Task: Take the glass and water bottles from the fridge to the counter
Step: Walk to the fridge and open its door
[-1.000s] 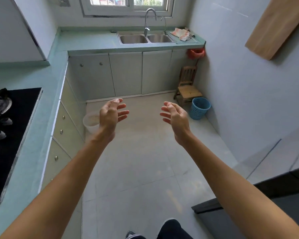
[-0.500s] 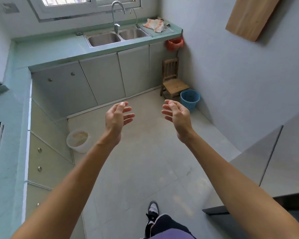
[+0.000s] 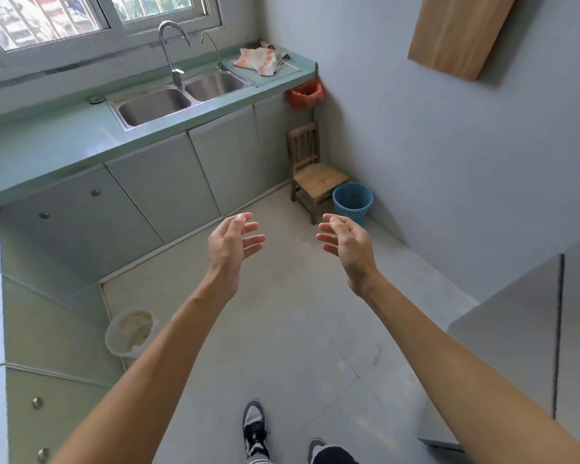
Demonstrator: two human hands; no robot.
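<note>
Both arms are reaching forward over the floor (image 3: 282, 329), the left hand (image 3: 230, 244) and right hand (image 3: 350, 246) facing each other, fingers spread and holding nothing. The green surface (image 3: 47, 145) with its sink (image 3: 181, 95) is lying ahead, a cloth (image 3: 258, 60) resting beside the basin. A grey fridge (image 3: 516, 346) is standing at right; no glass or bottles are showing.

I am turning the view rightwards: the black hob is sliding out past the left edge, and the sink (image 3: 181, 95) is drifting from the top centre towards the upper left. The grey fridge (image 3: 506, 346) is coming further in at the right. The white bucket (image 3: 129, 333) is dropping lower left, and my shoe (image 3: 255, 426) is stepping forward onto the floor (image 3: 298, 329).
</note>
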